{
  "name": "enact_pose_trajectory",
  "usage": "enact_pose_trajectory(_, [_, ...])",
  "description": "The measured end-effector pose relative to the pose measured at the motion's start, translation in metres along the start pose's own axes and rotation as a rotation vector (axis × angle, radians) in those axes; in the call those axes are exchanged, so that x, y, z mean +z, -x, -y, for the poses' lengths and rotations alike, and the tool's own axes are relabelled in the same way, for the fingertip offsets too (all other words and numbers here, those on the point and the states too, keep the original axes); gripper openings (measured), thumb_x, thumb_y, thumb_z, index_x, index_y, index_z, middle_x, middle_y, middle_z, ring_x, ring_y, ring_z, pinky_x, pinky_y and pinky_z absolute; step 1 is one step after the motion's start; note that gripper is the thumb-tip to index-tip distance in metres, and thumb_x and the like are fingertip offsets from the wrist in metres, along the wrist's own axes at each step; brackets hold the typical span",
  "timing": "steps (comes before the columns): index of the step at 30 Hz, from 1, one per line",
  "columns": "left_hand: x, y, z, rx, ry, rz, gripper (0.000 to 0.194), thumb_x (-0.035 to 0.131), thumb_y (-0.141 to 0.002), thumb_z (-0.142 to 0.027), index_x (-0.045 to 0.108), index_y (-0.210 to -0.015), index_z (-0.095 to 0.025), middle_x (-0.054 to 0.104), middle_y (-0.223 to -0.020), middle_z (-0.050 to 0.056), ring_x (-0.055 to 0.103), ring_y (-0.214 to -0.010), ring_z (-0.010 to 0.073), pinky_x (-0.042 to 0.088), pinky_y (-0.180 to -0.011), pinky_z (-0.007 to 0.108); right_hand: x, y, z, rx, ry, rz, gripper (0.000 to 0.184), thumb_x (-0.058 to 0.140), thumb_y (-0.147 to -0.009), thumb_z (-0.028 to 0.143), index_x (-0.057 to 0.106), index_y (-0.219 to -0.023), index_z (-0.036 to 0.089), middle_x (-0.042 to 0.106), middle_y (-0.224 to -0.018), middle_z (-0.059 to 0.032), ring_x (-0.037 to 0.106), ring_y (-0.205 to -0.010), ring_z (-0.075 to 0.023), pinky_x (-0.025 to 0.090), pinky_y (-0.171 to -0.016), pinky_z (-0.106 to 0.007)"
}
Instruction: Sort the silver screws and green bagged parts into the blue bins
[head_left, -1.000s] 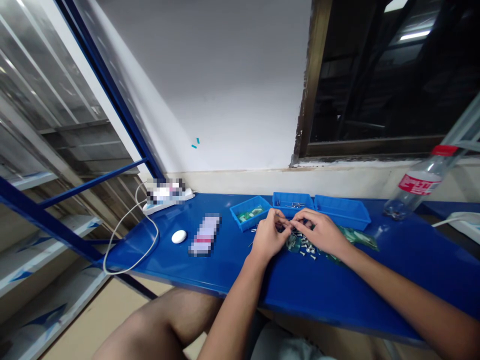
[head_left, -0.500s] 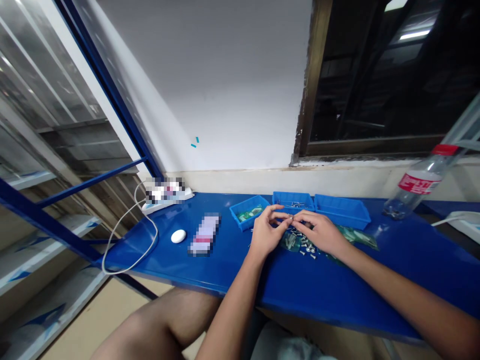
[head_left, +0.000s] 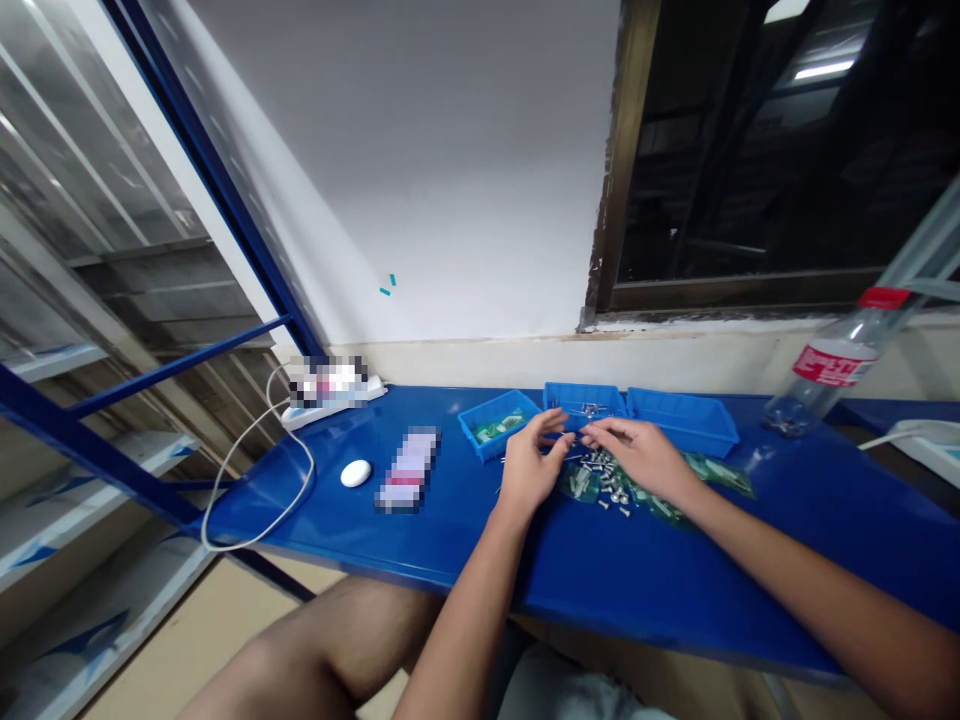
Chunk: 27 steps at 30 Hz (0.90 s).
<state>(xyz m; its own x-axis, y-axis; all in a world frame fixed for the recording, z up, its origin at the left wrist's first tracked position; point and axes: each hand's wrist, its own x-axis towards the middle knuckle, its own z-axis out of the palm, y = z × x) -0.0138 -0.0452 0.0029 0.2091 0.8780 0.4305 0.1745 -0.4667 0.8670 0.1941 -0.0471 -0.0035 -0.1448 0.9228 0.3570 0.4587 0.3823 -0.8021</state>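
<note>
My left hand (head_left: pixel 531 458) hovers over the table, its thumb and fingers apart and nothing visible between them. A small gap separates it from my right hand (head_left: pixel 637 455), whose fingertips are pinched together; whatever they hold is too small to make out. Under and between the hands lies a pile of loose metal screws (head_left: pixel 616 490), partly covered by my right hand. Green-tinted plastic bags (head_left: pixel 581 482) with small parts lie around the pile. Behind my hands is a blue bin (head_left: pixel 585 397) with screws in it.
Left of it, another blue bin (head_left: pixel 469 425) holds a green bag; a third blue bin (head_left: pixel 686 422) is at right. A plastic bottle (head_left: pixel 836 362) stands farther right. A white oval object (head_left: pixel 356 473), a blurred-out phone-like slab (head_left: pixel 409 470) and a corded power strip (head_left: pixel 337 405) lie left.
My hands, whose fingertips met around a small bright piece, have parted slightly. The left thumb and fingers have spread. More of the screw pile shows between the hands.
</note>
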Motion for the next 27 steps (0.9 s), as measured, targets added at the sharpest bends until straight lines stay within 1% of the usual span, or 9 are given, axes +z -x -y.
enact_pose_trajectory(3, [0.001, 0.001, 0.002, 0.008, -0.111, 0.008, 0.032, 0.069, -0.095, -0.022, 0.068, -0.127, -0.021, 0.078, -0.122, 0.009, 0.075, -0.111, 0.0247, 0.063, -0.093, 0.038, -0.005, -0.008, -0.010, 0.072, -0.057, -0.056, 0.048, 0.060, -0.095, 0.065, 0.080, -0.091, 0.020, 0.081, -0.085, -0.0085, 0.075, -0.076, -0.0248, 0.060, -0.073, -0.036])
enact_pose_trajectory(5, [0.001, 0.001, 0.001, 0.013, -0.147, 0.003, 0.028, 0.068, -0.096, -0.022, 0.069, -0.124, -0.021, 0.079, -0.118, 0.009, 0.076, -0.107, 0.0240, 0.062, -0.093, 0.038, -0.008, -0.012, -0.014, 0.132, -0.049, -0.083, 0.054, 0.060, -0.092, 0.069, 0.079, -0.083, 0.019, 0.078, -0.074, -0.0079, 0.070, -0.064, -0.0215, 0.056, -0.061, -0.032])
enact_pose_trajectory(7, [0.001, 0.002, 0.000, 0.014, -0.167, -0.008, 0.026, 0.067, -0.096, -0.022, 0.070, -0.122, -0.020, 0.079, -0.116, 0.008, 0.077, -0.103, 0.0233, 0.062, -0.092, 0.037, -0.011, -0.013, -0.014, 0.148, 0.002, -0.110, 0.057, 0.058, -0.093, 0.071, 0.078, -0.079, 0.019, 0.075, -0.068, -0.0075, 0.067, -0.057, -0.0198, 0.052, -0.055, -0.031])
enact_pose_trajectory(8, [0.001, 0.002, 0.000, 0.014, -0.174, -0.013, 0.025, 0.066, -0.097, -0.022, 0.070, -0.121, -0.020, 0.080, -0.115, 0.008, 0.077, -0.102, 0.0231, 0.062, -0.091, 0.036, -0.011, -0.012, -0.013, 0.126, 0.049, -0.119, 0.056, 0.058, -0.094, 0.070, 0.078, -0.079, 0.020, 0.075, -0.068, -0.0073, 0.067, -0.058, -0.0199, 0.051, -0.056, -0.031])
enact_pose_trajectory(10, [0.001, 0.002, 0.000, 0.021, -0.192, -0.015, 0.023, 0.064, -0.098, -0.023, 0.070, -0.120, -0.020, 0.080, -0.114, 0.008, 0.077, -0.101, 0.0229, 0.062, -0.091, 0.036, -0.011, -0.009, -0.009, 0.015, 0.181, -0.099, 0.048, 0.059, -0.096, 0.063, 0.079, -0.084, 0.022, 0.078, -0.077, -0.0073, 0.070, -0.067, -0.0221, 0.054, -0.064, -0.034])
enact_pose_trajectory(13, [0.000, 0.002, 0.001, 0.045, -0.224, -0.003, 0.021, 0.061, -0.100, -0.025, 0.071, -0.119, -0.021, 0.080, -0.113, 0.007, 0.076, -0.103, 0.0225, 0.061, -0.093, 0.035, -0.009, -0.004, -0.008, -0.236, 0.390, 0.044, 0.029, 0.064, -0.098, 0.049, 0.079, -0.098, 0.024, 0.080, -0.099, -0.0075, 0.072, -0.093, -0.0272, 0.056, -0.086, -0.041])
enact_pose_trajectory(15, [0.000, 0.002, 0.002, 0.055, -0.248, 0.005, 0.021, 0.060, -0.101, -0.026, 0.071, -0.119, -0.021, 0.080, -0.113, 0.007, 0.076, -0.105, 0.0224, 0.061, -0.094, 0.035, -0.008, -0.003, -0.011, -0.342, 0.493, 0.144, 0.022, 0.064, -0.099, 0.040, 0.078, -0.103, 0.024, 0.079, -0.105, -0.0081, 0.070, -0.102, -0.0287, 0.054, -0.093, -0.045])
enact_pose_trajectory(19, [0.000, 0.002, 0.002, 0.060, -0.274, 0.001, 0.021, 0.060, -0.101, -0.027, 0.071, -0.118, -0.022, 0.080, -0.110, 0.006, 0.076, -0.104, 0.0218, 0.060, -0.094, 0.034, -0.007, -0.004, -0.019, -0.352, 0.605, 0.224, 0.018, 0.060, -0.100, 0.028, 0.078, -0.103, 0.023, 0.079, -0.104, -0.0083, 0.069, -0.100, -0.0287, 0.055, -0.092, -0.045])
enact_pose_trajectory(27, [0.000, 0.003, 0.007, 0.040, -0.318, 0.013, 0.022, 0.059, -0.102, -0.030, 0.073, -0.116, -0.022, 0.080, -0.111, 0.005, 0.075, -0.105, 0.0231, 0.060, -0.093, 0.034, -0.008, -0.004, -0.013, -0.287, 0.625, 0.243, 0.015, 0.064, -0.097, 0.025, 0.079, -0.101, 0.026, 0.080, -0.101, -0.0064, 0.071, -0.099, -0.0276, 0.055, -0.086, -0.039])
